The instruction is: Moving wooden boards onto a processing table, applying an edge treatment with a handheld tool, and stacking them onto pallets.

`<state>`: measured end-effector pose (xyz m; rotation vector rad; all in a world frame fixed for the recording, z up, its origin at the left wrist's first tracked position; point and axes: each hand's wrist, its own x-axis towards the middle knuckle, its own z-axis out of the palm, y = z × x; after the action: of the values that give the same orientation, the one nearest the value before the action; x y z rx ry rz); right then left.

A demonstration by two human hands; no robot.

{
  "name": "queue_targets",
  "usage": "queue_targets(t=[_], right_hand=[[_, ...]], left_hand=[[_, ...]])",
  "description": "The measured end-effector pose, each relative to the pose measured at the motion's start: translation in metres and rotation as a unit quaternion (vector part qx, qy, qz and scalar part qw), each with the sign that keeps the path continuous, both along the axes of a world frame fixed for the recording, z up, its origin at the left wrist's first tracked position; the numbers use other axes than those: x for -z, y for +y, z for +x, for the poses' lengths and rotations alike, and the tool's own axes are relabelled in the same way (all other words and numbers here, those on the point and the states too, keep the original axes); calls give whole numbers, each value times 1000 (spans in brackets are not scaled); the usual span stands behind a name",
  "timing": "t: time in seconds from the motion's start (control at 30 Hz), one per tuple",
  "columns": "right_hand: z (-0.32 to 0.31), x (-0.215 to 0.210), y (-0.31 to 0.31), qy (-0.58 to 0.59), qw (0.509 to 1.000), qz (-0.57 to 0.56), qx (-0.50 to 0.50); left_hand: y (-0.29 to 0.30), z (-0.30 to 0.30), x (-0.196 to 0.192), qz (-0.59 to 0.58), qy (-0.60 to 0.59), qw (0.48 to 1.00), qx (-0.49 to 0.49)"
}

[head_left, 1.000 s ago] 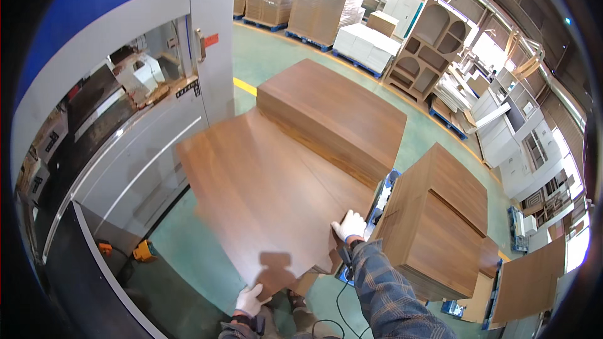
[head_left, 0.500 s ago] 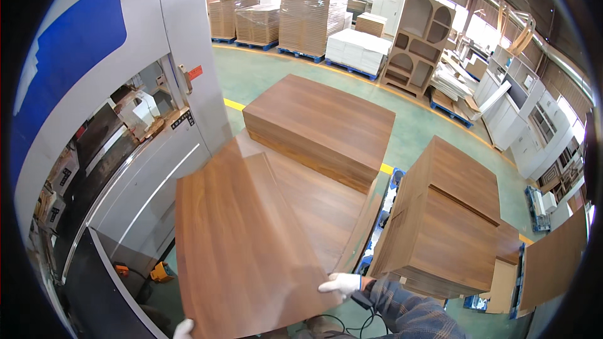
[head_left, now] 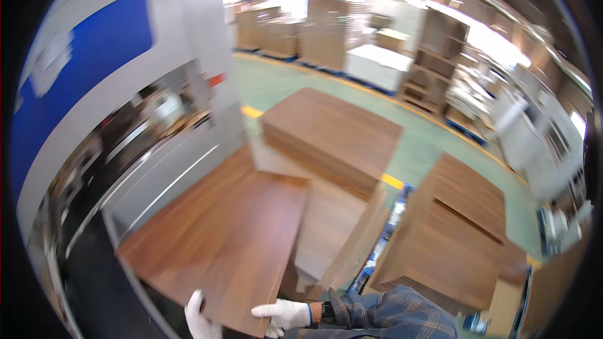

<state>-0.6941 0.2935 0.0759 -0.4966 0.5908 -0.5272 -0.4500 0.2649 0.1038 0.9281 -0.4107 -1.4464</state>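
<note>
A brown wood-grain panel [head_left: 213, 238] is tilted in front of me, its left corner over the dark bed of the machine. My right hand [head_left: 282, 315], in a white glove, is closed on the panel's near right corner, thumb on top and fingers beneath. My left hand [head_left: 200, 319], also white-gloved, grips the near edge a little further left; its fingers are partly hidden under the panel. Beyond the held panel lies a wide layer of similar panels [head_left: 333, 213], with a taller stack of brown panels [head_left: 333, 129] on its far side.
To the left stands a large grey machine [head_left: 169, 169] with a blue patch and a dark bed [head_left: 94, 276]. Another panel stack [head_left: 440, 238] is on the right, beside a blue pallet edge [head_left: 383, 245]. Pallets of boards and a shelf unit [head_left: 430, 56] line the back.
The panel has swung left toward the machine and turned. My right hand has moved left with it, and my left hand has come further into view. The view has shifted and blurred.
</note>
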Motion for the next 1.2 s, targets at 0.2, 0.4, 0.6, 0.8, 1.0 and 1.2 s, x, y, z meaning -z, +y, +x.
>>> queue_targets(t=[0.2,0.4,0.6,0.8,1.0,1.2], right_hand=[[-15,62,-39,-149,979,128,61],[-44,140,-141,-126,956,66,255],[32,116,-154,-136,976,31,169],[141,70,-243,-124,990,-19,65],[316,75,-364,-87,993,-62,-44],[468,64,-437,-81,978,-49,-184]], left_hand=[[-1,19,-10,2,-120,991,-53],[42,79,-77,-7,-201,975,-94],[81,142,-67,-16,-199,960,-195],[101,199,-3,-11,-165,931,-325],[74,263,53,32,-103,887,-450],[41,317,106,49,-33,836,-546]])
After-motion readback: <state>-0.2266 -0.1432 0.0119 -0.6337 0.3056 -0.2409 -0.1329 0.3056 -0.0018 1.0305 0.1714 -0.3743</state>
